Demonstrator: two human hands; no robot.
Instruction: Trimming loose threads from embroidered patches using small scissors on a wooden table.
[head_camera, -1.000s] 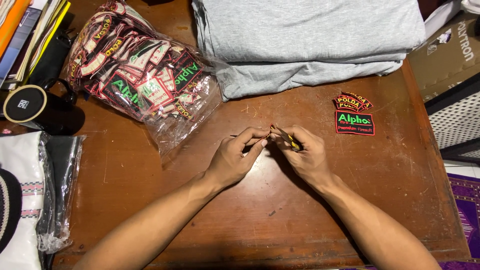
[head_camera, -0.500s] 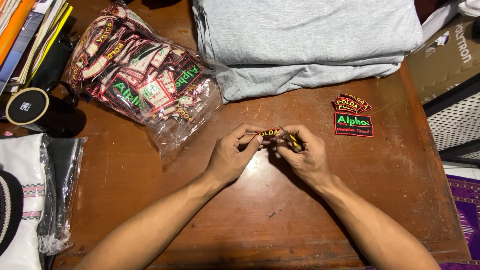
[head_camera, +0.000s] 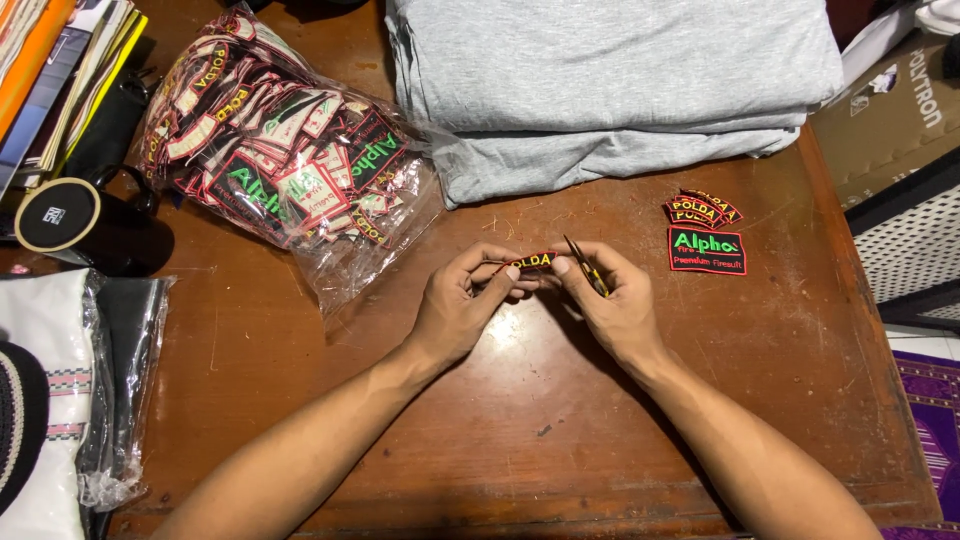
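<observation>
I hold a small curved embroidered patch (head_camera: 530, 262), black with a red edge and yellow letters, just above the middle of the desk (head_camera: 500, 440). My left hand (head_camera: 462, 305) has its grip pinched on the patch's left end, thumb and fingertips closed on it. My right hand (head_camera: 610, 300) grasps the patch's right end between thumb and forefinger, and the same hand also keeps a small pair of yellow-handled snips (head_camera: 588, 268) tucked against its fingers, blades pointing up and away from me.

The desk is dark brown wood, scuffed and scratched, with bits of thread scattered near the far side. To my far left lies a clear plastic bag (head_camera: 280, 170) stuffed with more patches. A folded stack of grey cloth (head_camera: 610, 80) sits at the far edge. To my right, well apart from my hands, lie a little pile of curved patches (head_camera: 700, 210) and just below it a rectangular patch (head_camera: 707, 250) with green lettering. A black cup (head_camera: 85, 225) stands at the left edge, near stacked books (head_camera: 50, 70). A cardboard box (head_camera: 890, 100) stands beyond the right edge.
</observation>
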